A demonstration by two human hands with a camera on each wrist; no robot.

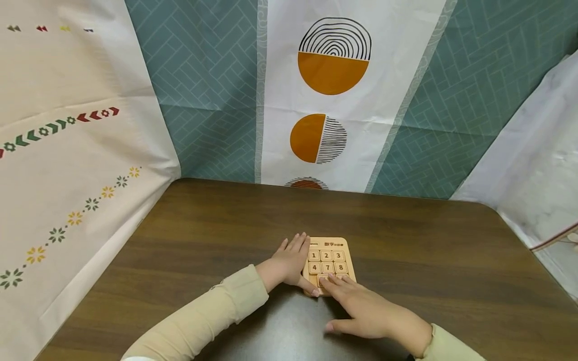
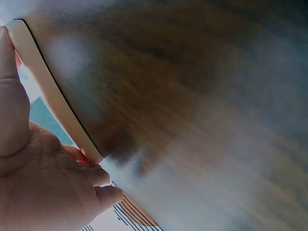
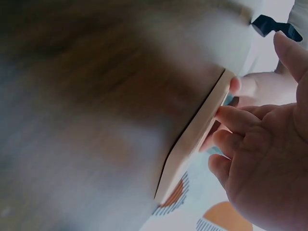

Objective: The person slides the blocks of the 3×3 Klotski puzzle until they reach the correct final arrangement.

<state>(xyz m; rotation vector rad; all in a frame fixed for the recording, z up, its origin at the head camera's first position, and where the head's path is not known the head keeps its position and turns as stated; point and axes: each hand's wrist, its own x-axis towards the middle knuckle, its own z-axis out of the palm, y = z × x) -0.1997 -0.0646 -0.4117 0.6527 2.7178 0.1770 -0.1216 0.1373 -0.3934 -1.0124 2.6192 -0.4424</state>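
A light wooden number slide puzzle [image 1: 347, 248] lies on the table, its top two rows reading 1, 2, 3 and 4, 7, 8. My left hand [image 1: 289, 263] holds the puzzle's left side, fingers along that edge and thumb at the near corner. The left wrist view shows this thumb and these fingers spanning the wooden edge [image 2: 50, 91]. Fingertips of my right hand [image 1: 366, 308] rest on the bottom row, hiding most of those tiles; its thumb stands out over the table. A gap shows at the bottom row's left end.
The dark wood-grain table [image 1: 217, 215] extends around the puzzle on all sides. Behind it hangs a patterned curtain [image 1: 217, 125] with orange half-circles, and a cream cloth [image 1: 90, 165] covers the left side. White cloth [image 1: 537, 165] hangs at the right.
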